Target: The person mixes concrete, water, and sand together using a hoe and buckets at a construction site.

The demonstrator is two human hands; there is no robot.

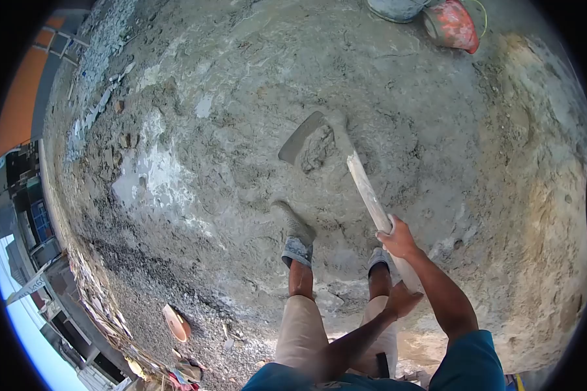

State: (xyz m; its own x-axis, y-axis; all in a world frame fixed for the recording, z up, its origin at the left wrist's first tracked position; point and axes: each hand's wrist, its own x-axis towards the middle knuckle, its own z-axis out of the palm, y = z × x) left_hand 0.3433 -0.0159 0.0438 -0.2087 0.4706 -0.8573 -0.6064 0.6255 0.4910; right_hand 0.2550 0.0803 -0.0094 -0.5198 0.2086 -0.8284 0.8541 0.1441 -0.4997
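Note:
Both my hands are wrapped round the wooden handle of a hoe [368, 192]. My right hand [399, 238] grips it around the middle, and my left hand [403, 302] holds it lower, close to my body. At the far end, the wide metal blade [299, 138] lies in wet grey mortar [241, 150], tilted, with a lump of mortar [318, 150] against it. Mortar coats the blade end of the shaft. My boots [297, 249] stand in the mix just below the blade.
A red-and-white stained bucket [451, 27] stands at the top right, beside a grey container [398, 8] cut off by the frame edge. Gravel [156, 293] and an orange-brown scoop-like pan [177, 324] lie lower left. Sandy material [535, 195] borders the right side.

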